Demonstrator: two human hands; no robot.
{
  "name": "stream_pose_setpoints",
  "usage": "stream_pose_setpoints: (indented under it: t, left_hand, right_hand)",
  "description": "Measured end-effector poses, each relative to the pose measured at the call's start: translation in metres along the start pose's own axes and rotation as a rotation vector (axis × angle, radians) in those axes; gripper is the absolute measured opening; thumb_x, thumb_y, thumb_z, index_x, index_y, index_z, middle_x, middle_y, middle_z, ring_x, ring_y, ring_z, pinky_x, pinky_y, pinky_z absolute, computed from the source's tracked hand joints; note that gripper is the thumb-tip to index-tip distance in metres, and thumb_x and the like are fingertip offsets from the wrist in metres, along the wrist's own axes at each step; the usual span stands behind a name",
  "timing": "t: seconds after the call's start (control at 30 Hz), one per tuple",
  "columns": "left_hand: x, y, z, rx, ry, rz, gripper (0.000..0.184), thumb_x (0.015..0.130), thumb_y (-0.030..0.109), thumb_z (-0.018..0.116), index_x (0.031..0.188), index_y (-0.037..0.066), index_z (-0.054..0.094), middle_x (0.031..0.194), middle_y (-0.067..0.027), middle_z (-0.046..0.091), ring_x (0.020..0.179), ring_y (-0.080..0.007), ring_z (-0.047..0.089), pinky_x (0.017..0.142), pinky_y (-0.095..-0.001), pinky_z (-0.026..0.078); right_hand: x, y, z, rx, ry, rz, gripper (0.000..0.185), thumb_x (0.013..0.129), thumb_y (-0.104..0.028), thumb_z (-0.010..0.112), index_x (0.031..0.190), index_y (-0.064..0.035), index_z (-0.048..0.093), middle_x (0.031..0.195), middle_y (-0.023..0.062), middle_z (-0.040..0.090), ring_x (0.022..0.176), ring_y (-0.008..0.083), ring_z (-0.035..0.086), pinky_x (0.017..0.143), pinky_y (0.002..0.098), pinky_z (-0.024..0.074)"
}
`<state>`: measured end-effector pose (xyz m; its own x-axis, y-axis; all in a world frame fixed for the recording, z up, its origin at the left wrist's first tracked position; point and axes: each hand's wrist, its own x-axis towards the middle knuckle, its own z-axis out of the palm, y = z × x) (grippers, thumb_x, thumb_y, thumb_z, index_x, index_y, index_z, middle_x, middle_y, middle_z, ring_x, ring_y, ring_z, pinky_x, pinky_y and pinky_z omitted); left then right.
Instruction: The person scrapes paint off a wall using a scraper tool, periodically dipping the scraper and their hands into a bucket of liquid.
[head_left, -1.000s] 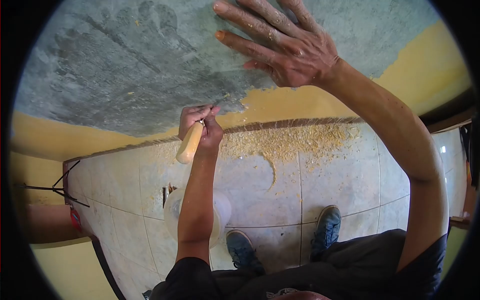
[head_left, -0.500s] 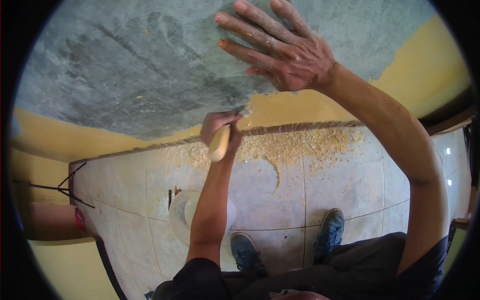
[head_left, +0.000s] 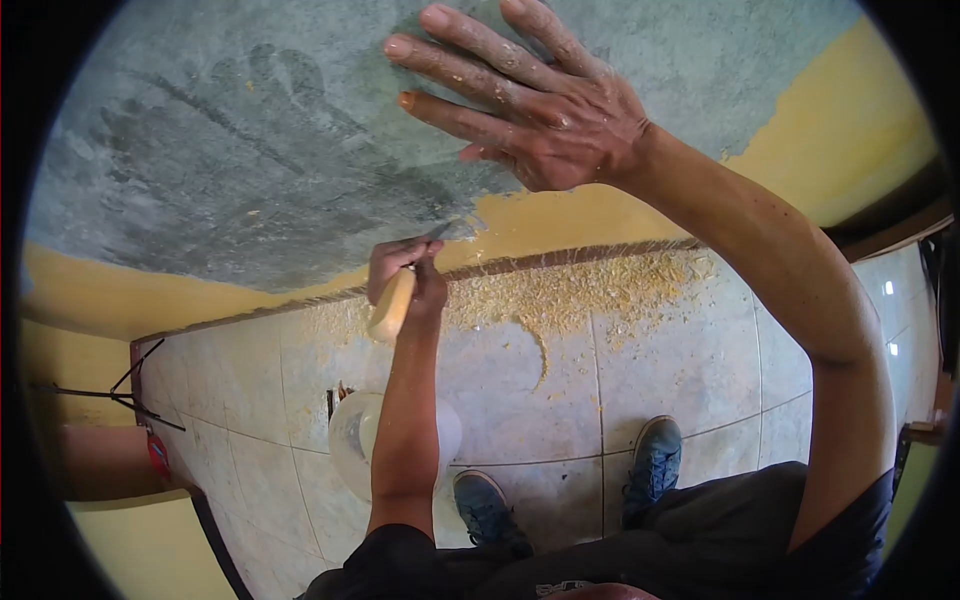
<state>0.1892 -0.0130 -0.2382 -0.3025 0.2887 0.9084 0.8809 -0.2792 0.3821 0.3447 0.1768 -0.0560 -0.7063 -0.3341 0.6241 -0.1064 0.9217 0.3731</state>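
Observation:
My left hand (head_left: 410, 275) is wrapped round a scraper with a pale wooden handle (head_left: 392, 308). The scraper's blade (head_left: 440, 229) points up and right, at the border between bare grey wall (head_left: 300, 180) and yellow paint (head_left: 545, 220). Higher up, my right hand (head_left: 545, 115) lies against the grey wall with its fingers spread and pointing left. Pale dust and flakes stick to its fingers. The thumb of that hand is partly hidden.
Yellow paint flakes (head_left: 560, 295) lie along the wall's foot on the tiled floor (head_left: 520, 400). A white bucket (head_left: 350, 440) stands by my left forearm, partly covered by it. My shoes (head_left: 655, 460) are on the tiles. A black metal stand (head_left: 125, 395) is at the left.
My left hand and the scraper have moved left and slightly down in view. My right hand also appears further left, and the whole view has shifted a little.

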Motion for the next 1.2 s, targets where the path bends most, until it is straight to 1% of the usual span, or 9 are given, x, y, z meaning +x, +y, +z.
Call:
stream_pose_setpoints:
  t: [0.23, 0.3, 0.47, 0.53, 0.6, 0.7, 0.9, 0.97, 1.2]
  left_hand:
    - [0.011, 0.007, -0.001, 0.097, -0.137, 0.114, 0.02, 0.083, -0.015, 0.07, 0.09, 0.001, 0.059, 0.081, -0.0107, 0.068, 0.075, -0.0203, 0.071, 0.065, -0.0315, 0.058]
    - [-0.019, -0.021, 0.002, 0.042, -0.196, -0.177, 0.022, 0.081, -0.014, 0.072, 0.089, 0.001, 0.058, 0.079, -0.0109, 0.068, 0.075, -0.0206, 0.071, 0.065, -0.0313, 0.058]
    - [0.012, 0.006, 0.002, -0.03, 0.023, -0.015, 0.023, 0.079, -0.013, 0.075, 0.087, 0.001, 0.059, 0.084, -0.0137, 0.068, 0.073, -0.0198, 0.07, 0.063, -0.0304, 0.058]
    - [0.017, 0.01, 0.002, 0.074, -0.15, 0.053, 0.027, 0.071, -0.01, 0.081, 0.081, 0.005, 0.061, 0.079, -0.0086, 0.07, 0.069, -0.0243, 0.07, 0.058, -0.033, 0.056]
    - [0.022, 0.01, -0.002, 0.056, -0.136, 0.048, 0.026, 0.071, -0.011, 0.081, 0.08, 0.007, 0.063, 0.079, -0.0078, 0.071, 0.069, -0.0245, 0.071, 0.06, -0.0323, 0.055]
    - [-0.001, 0.0, -0.003, 0.164, -0.15, -0.072, 0.027, 0.071, -0.008, 0.083, 0.08, 0.007, 0.064, 0.079, -0.0079, 0.071, 0.069, -0.0241, 0.071, 0.061, -0.0327, 0.055]
    - [0.004, -0.008, 0.0, -0.082, 0.053, -0.084, 0.022, 0.077, -0.011, 0.075, 0.083, 0.007, 0.063, 0.079, -0.0078, 0.072, 0.071, -0.0216, 0.071, 0.062, -0.0332, 0.057]
    - [0.01, -0.002, -0.003, 0.06, -0.279, 0.055, 0.022, 0.083, -0.009, 0.075, 0.086, 0.008, 0.062, 0.083, -0.0077, 0.07, 0.075, -0.0189, 0.069, 0.066, -0.0321, 0.056]
    - [0.031, 0.017, 0.004, 0.042, -0.058, 0.151, 0.027, 0.081, -0.011, 0.075, 0.089, 0.003, 0.054, 0.078, -0.0152, 0.067, 0.07, -0.0251, 0.068, 0.062, -0.0339, 0.057]
  right_hand:
    - [-0.002, -0.003, -0.008, 0.004, -0.095, 0.022, 0.064, 0.095, -0.03, 0.047, 0.155, -0.0107, 0.04, 0.171, 0.014, 0.014, 0.159, 0.0292, 0.007, 0.127, 0.0561, -0.0056]
    - [-0.001, -0.004, -0.009, 0.006, -0.11, 0.039, 0.065, 0.094, -0.031, 0.047, 0.156, -0.011, 0.039, 0.171, 0.0138, 0.014, 0.159, 0.0289, 0.006, 0.127, 0.0561, -0.0063]
    - [0.001, 0.0, -0.014, -0.072, -0.159, 0.029, 0.068, 0.094, -0.035, 0.048, 0.157, -0.0121, 0.036, 0.171, 0.0146, 0.013, 0.159, 0.0305, 0.006, 0.127, 0.0564, -0.0061]
    - [0.002, -0.005, -0.011, -0.068, -0.151, 0.02, 0.068, 0.095, -0.036, 0.047, 0.157, -0.0124, 0.036, 0.171, 0.0153, 0.012, 0.159, 0.0315, 0.006, 0.127, 0.0562, -0.0059]
    - [-0.001, -0.007, -0.007, -0.188, -0.044, 0.075, 0.061, 0.091, -0.046, 0.058, 0.15, -0.029, 0.05, 0.17, -0.001, 0.022, 0.158, 0.0197, 0.012, 0.13, 0.0484, 0.0018]
    - [-0.001, -0.006, -0.004, -0.244, -0.028, 0.065, 0.069, 0.088, -0.055, 0.054, 0.152, -0.0315, 0.046, 0.17, -0.0067, 0.019, 0.158, 0.0176, 0.012, 0.13, 0.0491, -0.0035]
    - [-0.002, -0.005, -0.004, -0.267, 0.016, 0.025, 0.058, 0.09, -0.05, 0.059, 0.143, -0.0265, 0.056, 0.17, -0.0022, 0.02, 0.158, 0.019, 0.012, 0.131, 0.0487, 0.0017]
    - [0.0, -0.006, -0.002, -0.215, 0.048, 0.019, 0.057, 0.091, -0.049, 0.059, 0.143, -0.0267, 0.056, 0.17, -0.0022, 0.02, 0.158, 0.0192, 0.012, 0.131, 0.0488, 0.0016]
    - [-0.001, -0.003, -0.004, -0.2, 0.038, 0.028, 0.053, 0.091, -0.046, 0.06, 0.14, -0.0266, 0.059, 0.17, -0.0025, 0.019, 0.158, 0.0186, 0.012, 0.131, 0.0485, 0.0013]
